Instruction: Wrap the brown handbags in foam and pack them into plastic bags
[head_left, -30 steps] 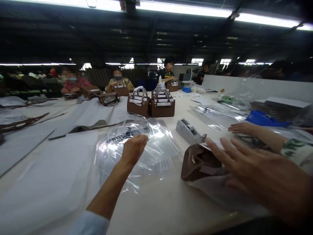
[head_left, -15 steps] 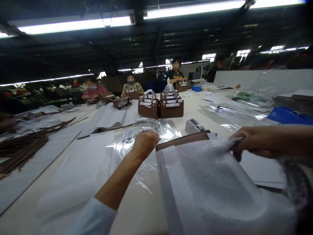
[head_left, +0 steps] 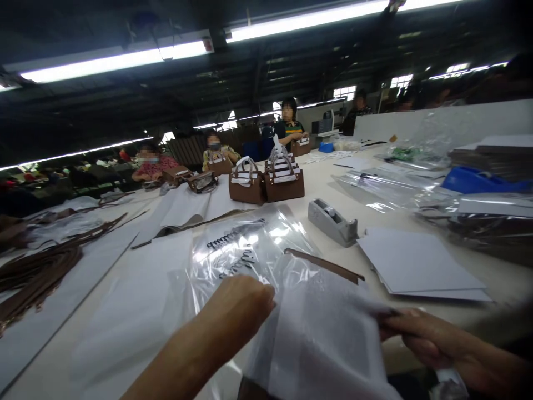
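Observation:
A flat brown piece [head_left: 325,264], with white translucent wrapping paper [head_left: 333,333] over most of it, lies tilted in front of me. My left hand [head_left: 241,311] is closed in a fist at the left edge of this bundle; its fingertips face away, so what they grip is hidden. On the other side, my right hand [head_left: 420,333] pinches the right edge of the wrapping paper, which is blurred there. A clear plastic bag [head_left: 233,244] with black lettering lies flat on the table just beyond my left hand.
Behind the bundle stand a grey tape dispenser [head_left: 333,219] and a stack of white sheets [head_left: 416,261]. Brown handbags [head_left: 285,186] are grouped farther back. Brown straps [head_left: 45,266] lie at left, a blue tape dispenser [head_left: 478,180] at right. Several co-workers [head_left: 291,125] sit across the table.
Both hands and the wrapped piece have come lower and nearer to me. The tape dispenser, white sheets and lettered plastic bag show more fully. My right hand still pinches the paper.

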The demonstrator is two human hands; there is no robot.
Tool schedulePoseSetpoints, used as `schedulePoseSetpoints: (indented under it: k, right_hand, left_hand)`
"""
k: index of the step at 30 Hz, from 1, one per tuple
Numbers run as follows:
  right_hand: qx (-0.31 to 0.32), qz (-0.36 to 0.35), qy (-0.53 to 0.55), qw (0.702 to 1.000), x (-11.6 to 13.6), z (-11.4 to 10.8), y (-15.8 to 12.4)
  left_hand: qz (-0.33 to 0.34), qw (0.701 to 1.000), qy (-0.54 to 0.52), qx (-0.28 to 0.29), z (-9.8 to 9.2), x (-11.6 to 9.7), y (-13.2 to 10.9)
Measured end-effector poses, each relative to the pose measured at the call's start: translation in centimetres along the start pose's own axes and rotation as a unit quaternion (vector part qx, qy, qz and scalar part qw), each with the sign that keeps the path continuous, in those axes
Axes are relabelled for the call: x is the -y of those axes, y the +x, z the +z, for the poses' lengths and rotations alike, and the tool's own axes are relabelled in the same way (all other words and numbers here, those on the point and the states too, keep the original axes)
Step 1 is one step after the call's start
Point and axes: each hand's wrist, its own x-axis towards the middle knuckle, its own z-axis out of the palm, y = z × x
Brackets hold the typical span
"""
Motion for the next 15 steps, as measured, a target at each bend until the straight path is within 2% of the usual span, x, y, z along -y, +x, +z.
schedulePoseSetpoints:
  k: [3, 7, 11, 13, 15]
  right_hand:
    - [-0.056, 0.036, 0.112, 0.991, -0.5, -0.6, -0.2]
    - [-0.022, 0.003, 0.102, 0.995, -1.0, -0.2, 0.7]
    - [-0.001, -0.037, 0.074, 0.997, -0.6, 0.6, 1.7]
    - [-0.01, -0.054, 0.085, 0.995, -0.3, 0.8, 2.1]
    - [-0.014, -0.057, 0.1, 0.993, -0.3, 1.3, 2.5]
  left_hand:
    - [0.015, 1.0, -0.018, 0.011, 0.4, -1.0, -0.5]
    - [0.018, 0.999, -0.005, -0.03, 1.0, -2.6, 1.5]
    - [0.105, 0.993, 0.003, -0.057, 1.9, -4.6, 2.6]
    - [0.16, 0.986, -0.027, -0.034, 2.3, -5.4, 2.5]
    - [0.176, 0.983, -0.047, -0.023, 2.8, -6.0, 2.7]
